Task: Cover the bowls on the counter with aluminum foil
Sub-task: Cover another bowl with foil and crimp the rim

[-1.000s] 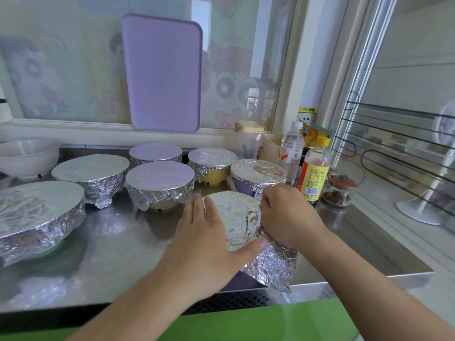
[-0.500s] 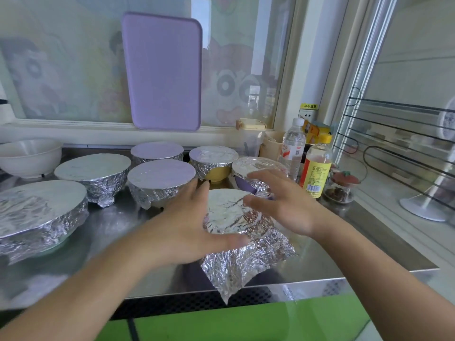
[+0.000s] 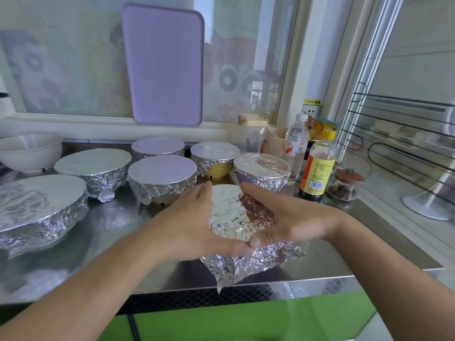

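Note:
A foil-wrapped bowl (image 3: pixel 227 212) stands near the counter's front edge. My left hand (image 3: pixel 187 225) cups its left side and my right hand (image 3: pixel 290 217) cups its right side, thumbs meeting at the front rim. Both press the aluminum foil against the bowl. A loose crumpled flap of foil (image 3: pixel 246 264) hangs out in front, below my thumbs. Behind stand several more foil-covered bowls, among them a large one (image 3: pixel 37 207) at far left, a yellow one (image 3: pixel 215 158) and a purple one (image 3: pixel 262 169).
An uncovered white bowl (image 3: pixel 29 151) sits at the back left. Bottles (image 3: pixel 317 168) and a small jar (image 3: pixel 344 184) stand at the right. A purple cutting board (image 3: pixel 163 65) leans against the window. The steel counter (image 3: pixel 118 222) ends just in front of the bowl.
My hands moved from pressing the top and right side of the foil to cupping the bowl from both sides, thumbs together. The foil flap now sticks out at the front.

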A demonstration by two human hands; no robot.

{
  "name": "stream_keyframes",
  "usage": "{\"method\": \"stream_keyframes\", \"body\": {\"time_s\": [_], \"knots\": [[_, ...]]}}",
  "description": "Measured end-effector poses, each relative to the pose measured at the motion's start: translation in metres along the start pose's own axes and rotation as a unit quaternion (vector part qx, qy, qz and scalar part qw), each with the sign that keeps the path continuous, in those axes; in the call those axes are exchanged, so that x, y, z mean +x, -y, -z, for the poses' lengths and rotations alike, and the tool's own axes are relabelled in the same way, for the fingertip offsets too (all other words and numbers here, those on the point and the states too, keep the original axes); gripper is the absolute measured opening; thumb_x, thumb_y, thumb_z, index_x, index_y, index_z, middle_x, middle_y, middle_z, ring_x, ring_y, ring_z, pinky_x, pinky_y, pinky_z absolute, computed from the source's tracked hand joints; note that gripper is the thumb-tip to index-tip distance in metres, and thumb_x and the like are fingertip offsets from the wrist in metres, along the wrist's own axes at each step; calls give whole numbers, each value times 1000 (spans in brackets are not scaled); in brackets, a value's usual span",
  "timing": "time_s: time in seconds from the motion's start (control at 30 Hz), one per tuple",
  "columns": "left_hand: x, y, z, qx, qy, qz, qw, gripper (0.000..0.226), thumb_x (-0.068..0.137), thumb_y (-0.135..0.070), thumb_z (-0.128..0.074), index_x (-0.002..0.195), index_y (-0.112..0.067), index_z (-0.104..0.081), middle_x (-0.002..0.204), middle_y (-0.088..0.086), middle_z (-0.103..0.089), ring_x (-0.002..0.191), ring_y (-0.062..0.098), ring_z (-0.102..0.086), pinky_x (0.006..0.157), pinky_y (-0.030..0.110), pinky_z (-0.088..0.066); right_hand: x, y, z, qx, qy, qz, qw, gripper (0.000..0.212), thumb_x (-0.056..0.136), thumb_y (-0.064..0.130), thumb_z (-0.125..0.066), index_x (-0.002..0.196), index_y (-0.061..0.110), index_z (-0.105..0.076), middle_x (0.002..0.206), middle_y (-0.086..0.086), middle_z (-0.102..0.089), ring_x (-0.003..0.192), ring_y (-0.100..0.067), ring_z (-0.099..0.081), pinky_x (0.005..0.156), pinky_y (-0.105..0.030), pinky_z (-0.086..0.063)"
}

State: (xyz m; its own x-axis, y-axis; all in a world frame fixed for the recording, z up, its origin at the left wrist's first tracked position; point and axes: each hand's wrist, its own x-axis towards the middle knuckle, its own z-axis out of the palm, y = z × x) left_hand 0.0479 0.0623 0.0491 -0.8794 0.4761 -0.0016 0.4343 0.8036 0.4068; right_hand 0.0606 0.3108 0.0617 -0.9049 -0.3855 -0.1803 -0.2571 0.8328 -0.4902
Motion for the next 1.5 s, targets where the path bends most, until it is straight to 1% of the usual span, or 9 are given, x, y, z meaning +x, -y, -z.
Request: {"method": "stream_keyframes", "body": {"time_s": [0.17, 0.27, 0.37, 0.57, 0.7, 0.77, 1.0, 1.23, 1.5], "knots": [[4, 10, 0, -9, -1, -17, 1000, 170, 38, -102, -70, 165, -28, 16, 174, -16, 1, 157, 3, -9, 128, 33, -19, 0, -2, -8, -61, -22, 5, 998, 141, 69, 61, -92, 167, 39, 6, 169, 33, 9, 151, 14, 3, 129, -29, -6], [3, 12, -3, -1, -14, -26, 1000, 172, 36, -103, -68, 165, -27, 17, 174, -16, -1, 156, 3, -11, 128, 32, -20, 3, -5, -20, -66, -56, 15, 996, 147, 65, 62, -94, 168, 33, 7, 170, 30, 10, 149, 15, 2, 119, -13, -7], [4, 14, -6, 5, -27, -33, 999, 174, 32, -105, -65, 165, -28, 16, 173, -17, -2, 156, 3, -10, 128, 33, -21, 5, -6, -28, -70, -98, 31, 992, 148, 64, 62, -94, 169, 31, 6, 171, 27, 5, 147, 15, -1, 114, -8, -8], [1, 14, -9, 33, -44, -50, 997, 164, 46, -93, -76, 165, -29, 16, 173, -18, 5, 156, 0, -1, 127, 27, -13, 3, -3, -32, -81, -109, 37, 990, 144, 69, 58, -93, 168, 30, 9, 171, 26, 7, 149, 12, -1, 121, -15, -11], [0, 17, -14, 35, -62, -59, 996, 159, 50, -89, -79, 164, -32, 16, 172, -19, 6, 156, 0, -1, 127, 26, -13, -1, -2, -25, -50, -72, 42, 995, 142, 69, 68, -88, 166, 40, 11, 168, 34, 12, 154, 10, 7, 129, -29, -11], [0, 19, -17, 29, -70, -58, 995, 160, 48, -89, -80, 164, -33, 15, 173, -19, 8, 157, 0, 1, 128, 28, -13, -1, -1, -26, -50, -85, 51, 994, 138, 71, 70, -85, 167, 41, 9, 169, 31, 8, 155, 9, 6, 131, -33, -13], [0, 26, -23, 35, -108, -80, 990, 158, 46, -87, -83, 163, -37, 11, 174, -16, 7, 159, 3, -4, 130, 37, -20, 2, 2, -38, -92, -156, 56, 982, 139, 72, 65, -88, 169, 30, 5, 173, 17, -5, 157, -3, -8, 128, -28, -18], [0, 34, -22, 68, -108, -108, 986, 158, 49, -85, -82, 162, -37, 17, 172, -17, 18, 159, 5, -1, 128, 28, -14, 4, 4, -45, -147, -196, 69, 967, 145, 66, 77, -84, 169, 25, 4, 175, 7, -10, 159, -12, -9, 126, -29, -16], [-3, 39, -28, 97, -140, -123, 978, 153, 55, -80, -83, 162, -32, 14, 172, -14, 14, 159, 10, -12, 123, 28, -24, 4, 4, -51, -154, -223, 66, 960, 144, 63, 80, -83, 170, 22, -5, 174, 2, -17, 158, -19, -17, 127, -39, -25]]}}
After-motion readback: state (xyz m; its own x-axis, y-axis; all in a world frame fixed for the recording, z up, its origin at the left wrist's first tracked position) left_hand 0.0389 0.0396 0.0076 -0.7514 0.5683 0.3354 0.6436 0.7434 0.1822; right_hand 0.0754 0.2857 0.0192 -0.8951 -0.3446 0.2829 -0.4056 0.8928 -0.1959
